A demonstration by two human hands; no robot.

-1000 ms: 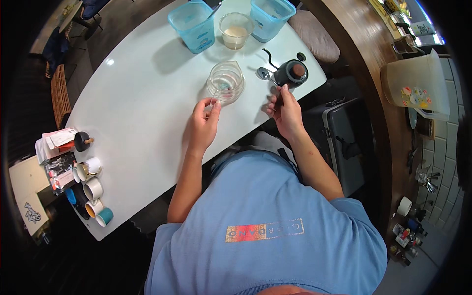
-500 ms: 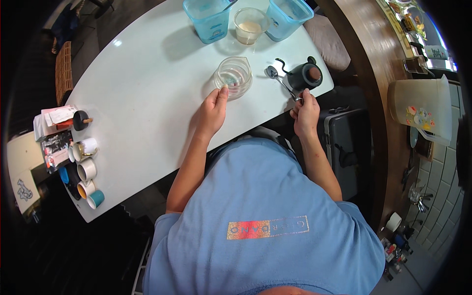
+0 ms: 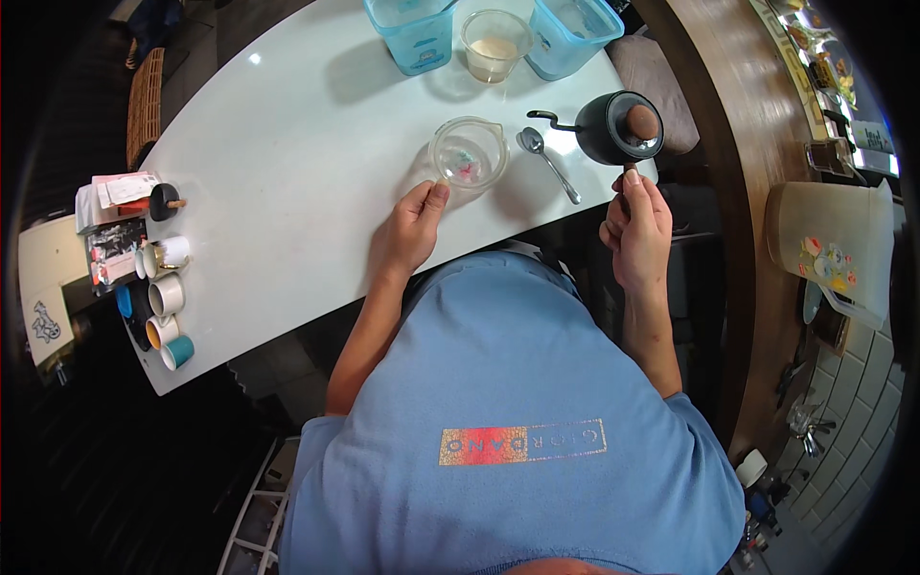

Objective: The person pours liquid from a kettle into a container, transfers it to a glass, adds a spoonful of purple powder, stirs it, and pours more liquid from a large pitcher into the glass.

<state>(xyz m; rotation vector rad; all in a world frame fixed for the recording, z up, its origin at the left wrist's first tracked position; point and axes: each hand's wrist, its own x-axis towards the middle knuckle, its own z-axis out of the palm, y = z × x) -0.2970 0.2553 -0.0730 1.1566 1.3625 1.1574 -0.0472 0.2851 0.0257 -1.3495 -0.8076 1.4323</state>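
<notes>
My left hand (image 3: 414,225) is closed, thumb and fingers pinching the near side of a clear measuring cup (image 3: 487,153) with a small pouring lip. Coloured marks show through its bottom; I cannot tell whether liquid is in it. My right hand (image 3: 640,230) is wrapped round the handle of a black gooseneck kettle (image 3: 599,132) with a wooden lid knob. The kettle is held up over the table's right edge, its thin spout pointing left toward the cup but apart from it. Between them a metal spoon (image 3: 551,168) lies on the white table (image 3: 287,211).
Two light blue plastic tubs (image 3: 412,46) (image 3: 575,43) stand at the far edge, with a clear cup of pale contents (image 3: 494,62) between them. Several mugs (image 3: 166,295) and papers (image 3: 125,192) sit at the left end. A wooden counter (image 3: 733,211) runs along the right.
My right hand has lifted the kettle off the table, and it looks larger and nearer. The spoon now lies free of that hand. In my left hand the measuring cup has turned, its lip shifting rightward.
</notes>
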